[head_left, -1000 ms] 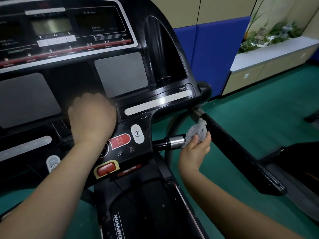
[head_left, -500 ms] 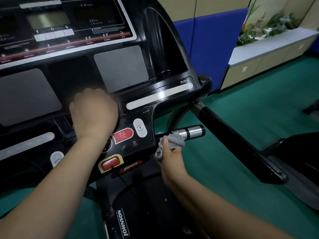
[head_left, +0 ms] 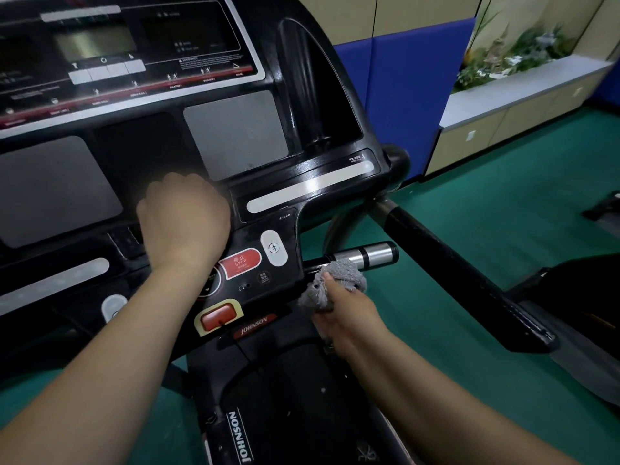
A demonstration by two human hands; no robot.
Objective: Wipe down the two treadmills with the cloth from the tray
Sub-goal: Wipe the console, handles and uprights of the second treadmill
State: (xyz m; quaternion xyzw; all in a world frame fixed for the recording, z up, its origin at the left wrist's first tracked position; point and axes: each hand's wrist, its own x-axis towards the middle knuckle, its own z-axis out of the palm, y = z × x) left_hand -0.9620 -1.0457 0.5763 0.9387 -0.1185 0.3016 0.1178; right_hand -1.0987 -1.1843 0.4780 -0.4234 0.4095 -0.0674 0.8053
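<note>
A black Johnson treadmill console [head_left: 302, 105] fills the upper left. My left hand [head_left: 184, 219] rests as a fist on the console's middle ledge, above the red STOP button [head_left: 241, 262]; its fingers are curled under and hidden. My right hand [head_left: 349, 317] grips a crumpled grey cloth [head_left: 335, 283]. The cloth presses against the inner, black end of the short pulse-grip bar [head_left: 369, 255], right beside the console. The bar's silver end sticks out bare to the right.
A long black side handrail [head_left: 469, 280] slants down to the right. The running deck [head_left: 285, 414] lies below my arms. Green floor, blue wall pads [head_left: 409, 95] and a low cabinet with plants [head_left: 523, 92] lie to the right. A dark machine part [head_left: 583, 283] sits at the right edge.
My right hand slid the cloth left along the short grip bar, from its outer tip to its inner end by the console. The left hand stayed put.
</note>
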